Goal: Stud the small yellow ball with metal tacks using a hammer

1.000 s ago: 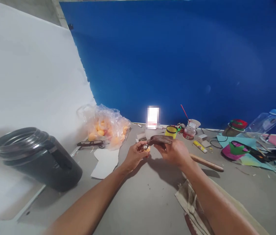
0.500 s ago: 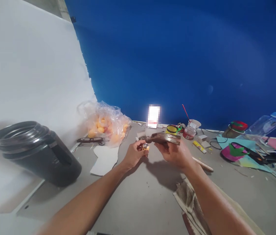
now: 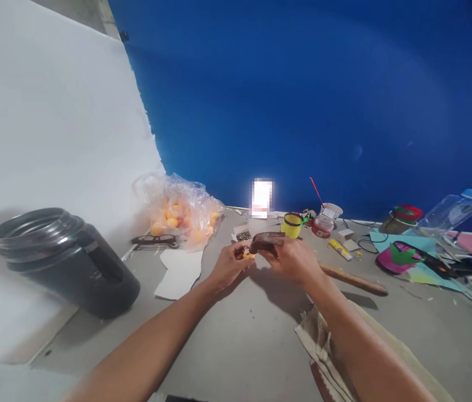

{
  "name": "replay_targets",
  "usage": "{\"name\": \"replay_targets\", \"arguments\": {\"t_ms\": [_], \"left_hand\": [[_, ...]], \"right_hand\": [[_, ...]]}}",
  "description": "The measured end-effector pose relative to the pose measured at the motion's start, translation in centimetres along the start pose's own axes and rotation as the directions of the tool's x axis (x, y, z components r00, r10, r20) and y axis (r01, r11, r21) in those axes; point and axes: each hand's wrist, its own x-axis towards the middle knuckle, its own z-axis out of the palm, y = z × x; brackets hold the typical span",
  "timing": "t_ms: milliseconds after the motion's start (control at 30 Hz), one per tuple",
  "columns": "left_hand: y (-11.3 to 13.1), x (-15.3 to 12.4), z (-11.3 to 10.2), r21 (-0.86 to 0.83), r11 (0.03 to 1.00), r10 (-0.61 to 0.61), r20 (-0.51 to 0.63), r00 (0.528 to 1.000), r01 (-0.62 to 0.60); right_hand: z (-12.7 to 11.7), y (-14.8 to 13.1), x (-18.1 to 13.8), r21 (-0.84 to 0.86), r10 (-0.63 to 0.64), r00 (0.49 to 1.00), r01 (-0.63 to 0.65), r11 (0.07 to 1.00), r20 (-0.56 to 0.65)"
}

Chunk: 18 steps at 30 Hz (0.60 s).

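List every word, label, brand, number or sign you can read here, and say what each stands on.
No text can be read.
Label on the white cup: too small.
Any print on the yellow tube: too small and blurred.
Bright panel: pixelated, nothing legible.

1. Blue panel: one, upright behind the desk; faint sheen at right.
2. White panel: one, at left; ragged edge against the blue.
3. Grey wall: sliver, top left.
4. Desk: grey top, soft shadows.
5. Glowing white rectangle: pixelated, before the blue panel's foot.
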Motion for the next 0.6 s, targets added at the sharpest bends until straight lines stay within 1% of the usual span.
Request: {"name": "replay_targets", "arguments": {"t_ms": [33,133,200,300,367,400,500,533,600], "left_hand": [[0.0,0.0,0.0,0.022,1.0,0.009,0.002,1.0,-0.01],[-0.1,-0.1,0.1,0.09,0.995,0.035,-0.004,0.999,-0.034],[-0.1,-0.1,0.1,0.111,0.993,0.042,0.003,0.999,-0.042],[-0.2,-0.1,0.0,0.121,0.991,0.056,0.041,0.998,-0.06],[-0.3,0.0,-0.1,0.141,0.988,0.056,0.06,0.997,-0.064],[-0.4,0.0,-0.1,0.151,0.987,0.049,0.052,0.997,-0.057],[-0.5,0.0,-0.1,0.169,0.985,0.026,0.013,1.0,-0.028],[-0.5,0.0,-0.1,0.171,0.985,0.03,0.005,1.0,-0.03],[-0.3,-0.1,0.0,0.163,0.986,0.043,0.024,0.999,-0.046]], "right_hand": [[-0.1,-0.1,0.0,-0.011,0.009,1.0,-0.009,1.0,0.009],[-0.5,-0.4,-0.2,0.01,-0.031,0.997,0.032,0.999,-0.075],[-0.5,-0.4,-0.2,0.024,-0.051,0.995,0.053,0.998,-0.09],[-0.2,-0.2,-0.1,0.004,-0.026,0.999,0.026,1.0,0.02],[-0.1,0.0,0.0,0.001,-0.008,0.999,0.008,1.0,0.047],[-0.2,0.1,0.0,0.015,-0.01,1.0,0.01,1.0,0.024],[-0.9,0.2,-0.2,0.076,-0.026,0.994,0.035,0.997,-0.108],[-1.0,0.2,-0.2,0.089,-0.031,0.992,0.042,0.995,-0.122],[-1.2,0.0,-0.2,0.089,-0.019,0.997,0.026,0.996,-0.078]]}}
